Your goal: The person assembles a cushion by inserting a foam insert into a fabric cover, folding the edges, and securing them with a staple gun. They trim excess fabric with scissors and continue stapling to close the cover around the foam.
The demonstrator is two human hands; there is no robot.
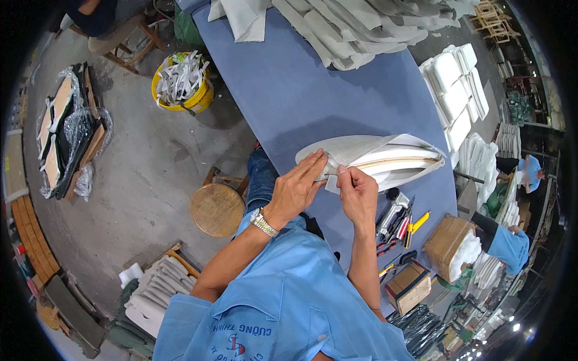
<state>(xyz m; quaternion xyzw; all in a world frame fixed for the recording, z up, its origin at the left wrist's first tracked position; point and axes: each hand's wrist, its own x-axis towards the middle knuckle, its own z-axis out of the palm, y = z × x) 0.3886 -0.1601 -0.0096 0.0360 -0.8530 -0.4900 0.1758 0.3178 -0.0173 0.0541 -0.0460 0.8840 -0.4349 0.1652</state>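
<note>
A light grey fabric cover (361, 146) lies on the blue-grey table (301, 90), wrapped partly round a curved padded panel. White padding and a thin wooden edge (400, 161) show through the cover's gap on the right. My left hand (299, 185), with a metal watch on its wrist, rests on the cover's left end, fingers stretched out and lying flat. Beside it my right hand (359, 194) is closed, thumb and finger pinching the fabric's edge. The underside of the panel is hidden.
Near my right forearm lie a staple gun (394, 210) and a yellow cutter (418, 221). Grey fabric pieces (355, 27) are heaped at the table's far end. A yellow bucket of scraps (182, 82) and a round stool (218, 209) stand left. Other people (509, 248) are at the right.
</note>
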